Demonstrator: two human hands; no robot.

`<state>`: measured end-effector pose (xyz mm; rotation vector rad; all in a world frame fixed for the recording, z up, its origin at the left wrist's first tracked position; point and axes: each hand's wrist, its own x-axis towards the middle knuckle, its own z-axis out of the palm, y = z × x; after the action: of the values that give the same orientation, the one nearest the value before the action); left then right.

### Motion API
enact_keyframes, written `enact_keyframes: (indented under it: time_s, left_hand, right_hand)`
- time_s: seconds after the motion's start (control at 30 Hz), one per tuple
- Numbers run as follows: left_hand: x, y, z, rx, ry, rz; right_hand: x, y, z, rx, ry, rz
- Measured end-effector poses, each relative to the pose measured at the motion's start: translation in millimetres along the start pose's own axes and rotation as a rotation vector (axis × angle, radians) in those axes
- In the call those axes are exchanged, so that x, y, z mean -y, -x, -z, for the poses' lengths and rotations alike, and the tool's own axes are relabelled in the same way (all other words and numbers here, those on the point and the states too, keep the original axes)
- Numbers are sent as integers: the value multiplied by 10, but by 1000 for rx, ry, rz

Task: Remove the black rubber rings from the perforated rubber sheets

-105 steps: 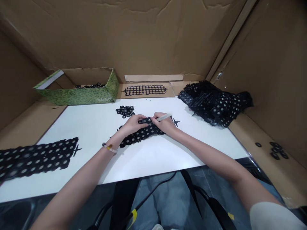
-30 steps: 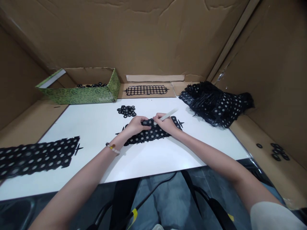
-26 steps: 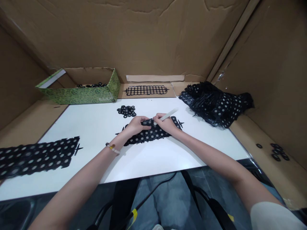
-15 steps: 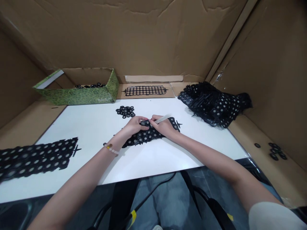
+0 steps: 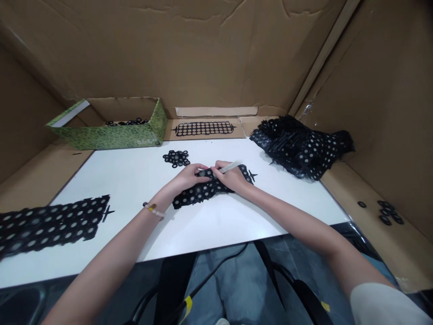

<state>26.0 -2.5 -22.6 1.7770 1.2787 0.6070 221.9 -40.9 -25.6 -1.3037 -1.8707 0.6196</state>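
Under both hands, on the white table (image 5: 237,225), lay one black perforated strip (image 5: 191,198), pinned by the left hand (image 5: 189,177), fingers curled over it; the right hand (image 5: 232,177) held a white marker (image 5: 232,168) in a narrow pen grip, tip hidden.

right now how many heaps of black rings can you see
3: one heap on the white board, one in the green box, one on the cardboard ledge at right. The box may hide more.

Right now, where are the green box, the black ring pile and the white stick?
Green box (image 5: 101,140): head view, front wall.
Ring pile (image 5: 176,158): head view, middle.
White stick (image 5: 232,168): head view, shaft.
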Motion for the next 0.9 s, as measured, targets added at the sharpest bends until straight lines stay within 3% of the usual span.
enact_keyframes:
  time_s: [0.23,0.4,0.6,0.9]
  left_hand:
    - [-1,-23,13,-43,-104,-104]
    - [-39,8,-69,-48,-29,-129]
    - [-43,7,-77,-8,59,-107]
    - [-54,6,-107,-21,166,-56]
  right_hand:
    - [-58,-64,179,1,-160,-151]
    - [26,-72,146,-35,-387,-128]
    - [-11,-25,12,-73,-281,-105]
    - [-69,-39,6,-105,-262,-109]
